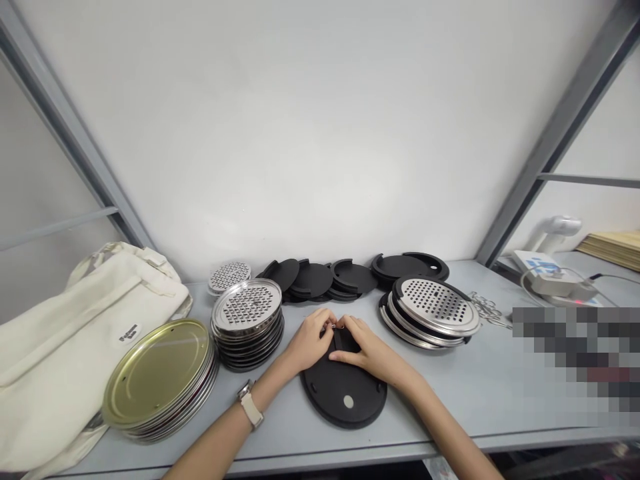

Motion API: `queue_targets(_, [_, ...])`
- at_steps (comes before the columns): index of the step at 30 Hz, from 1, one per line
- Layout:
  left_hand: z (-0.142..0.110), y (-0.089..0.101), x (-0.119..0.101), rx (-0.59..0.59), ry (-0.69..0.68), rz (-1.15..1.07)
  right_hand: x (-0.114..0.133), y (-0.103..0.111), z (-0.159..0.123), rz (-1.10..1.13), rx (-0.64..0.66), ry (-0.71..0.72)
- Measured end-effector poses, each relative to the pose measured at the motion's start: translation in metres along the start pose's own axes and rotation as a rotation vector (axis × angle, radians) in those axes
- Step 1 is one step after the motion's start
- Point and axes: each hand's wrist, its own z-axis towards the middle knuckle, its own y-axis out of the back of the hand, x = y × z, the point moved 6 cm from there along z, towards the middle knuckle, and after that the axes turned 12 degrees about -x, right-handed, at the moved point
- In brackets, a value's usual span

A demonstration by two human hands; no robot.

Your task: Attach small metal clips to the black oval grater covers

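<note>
A black oval disc [345, 393] with a pale round spot lies on the grey table in front of me. Both hands meet over its far edge. My left hand [315, 337] is closed, its fingertips pinching a small shiny metal ring [334, 326] there; the ring's exact shape is too small to make out. Curled fingertips of my right hand [367, 350] touch the same spot from the other side, while its thumb rests on a dark strap [337, 342] across the disc. My fingers partly hide the disc's far end.
Left stand gold-coloured lids [160, 373], a stack of grater discs [253, 307] and a cream bag [75, 340]. Black holders [310, 280] line the wall [320, 133]. On the right are stacked perforated metal plates [437, 307], loose metal rings [487, 309] and a white device with cables [545, 272].
</note>
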Motion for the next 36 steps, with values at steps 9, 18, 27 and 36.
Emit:
queue_targets(9, [-0.0004, -0.0013, 0.0019, -0.002, 0.01, -0.009, 0.0023, 0.0003, -0.0001, -0.027, 0.016, 0.005])
queue_targets(18, [-0.0006, -0.0011, 0.002, -0.014, -0.001, -0.004, 0.0029, 0.0003, 0.0002, -0.009, -0.004, 0.011])
queue_targets(27, [-0.0012, -0.0003, 0.0017, -0.007, -0.02, 0.025, 0.003, 0.0, -0.0001, -0.009, -0.008, 0.013])
queue_targets(36, [-0.002, -0.0002, 0.0009, 0.004, -0.06, 0.047, -0.0001, -0.0018, 0.0006, -0.006, -0.029, 0.05])
